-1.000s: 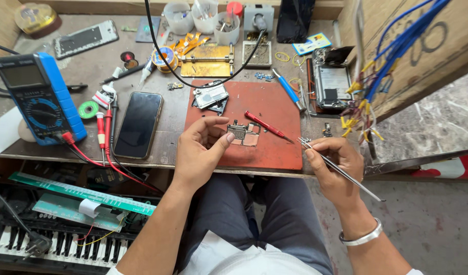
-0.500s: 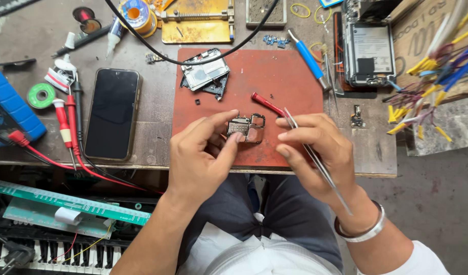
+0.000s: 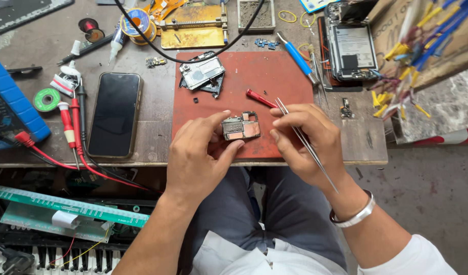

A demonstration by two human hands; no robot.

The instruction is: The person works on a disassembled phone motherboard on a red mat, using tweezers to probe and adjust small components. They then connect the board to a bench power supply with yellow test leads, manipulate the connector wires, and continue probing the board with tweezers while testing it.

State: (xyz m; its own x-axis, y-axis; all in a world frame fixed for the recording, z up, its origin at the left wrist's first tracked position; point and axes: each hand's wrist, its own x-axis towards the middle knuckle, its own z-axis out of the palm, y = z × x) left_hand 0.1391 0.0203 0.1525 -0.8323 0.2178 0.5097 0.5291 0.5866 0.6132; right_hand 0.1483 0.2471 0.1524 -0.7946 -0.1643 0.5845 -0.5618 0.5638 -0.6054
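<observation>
Fingers (image 3: pixel 229 147) of the left hand (image 3: pixel 198 158) pinch a small circuit board (image 3: pixel 240 127), held over the near edge of the red mat (image 3: pixel 244 81). Right hand (image 3: pixel 308 140) is closed around tweezers (image 3: pixel 305 142), touching the board's right side. Phone (image 3: pixel 114 114) lies well apart on the bench (image 3: pixel 157 137).

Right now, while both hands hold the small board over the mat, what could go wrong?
1. The board is pinched only at its edges by the left hand and the right hand, near the table edge; if it slips, it may fall to the lap or floor.
2. The tweezers lie loose in the right hand, tips near the board; they might scratch it.
</observation>
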